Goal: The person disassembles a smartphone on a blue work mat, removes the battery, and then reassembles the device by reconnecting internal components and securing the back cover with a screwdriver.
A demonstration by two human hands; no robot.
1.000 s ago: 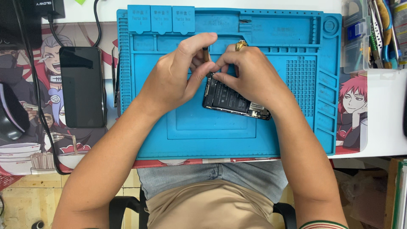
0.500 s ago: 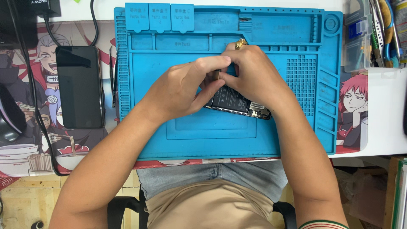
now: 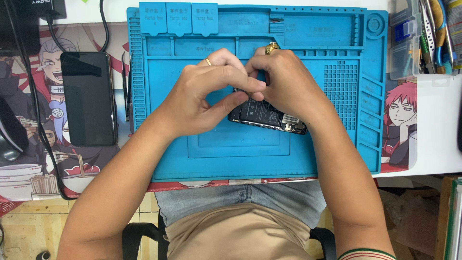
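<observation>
1. An opened phone [image 3: 267, 115], insides showing, lies on a blue repair mat [image 3: 337, 149].
2. The left hand [image 3: 202, 98] pinches narrowly over the phone's upper end.
3. The right hand [image 3: 284, 82] curls closed over the same end; what it holds is hidden.

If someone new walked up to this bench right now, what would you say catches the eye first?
First, the two hands meeting mid-frame: the left hand and right hand pinch together over an opened phone, its dark insides showing. It lies on the big blue work mat that fills the middle of the desk. To the left of the mat, a second black phone lies screen up on a cartoon-print desk pad.
</observation>
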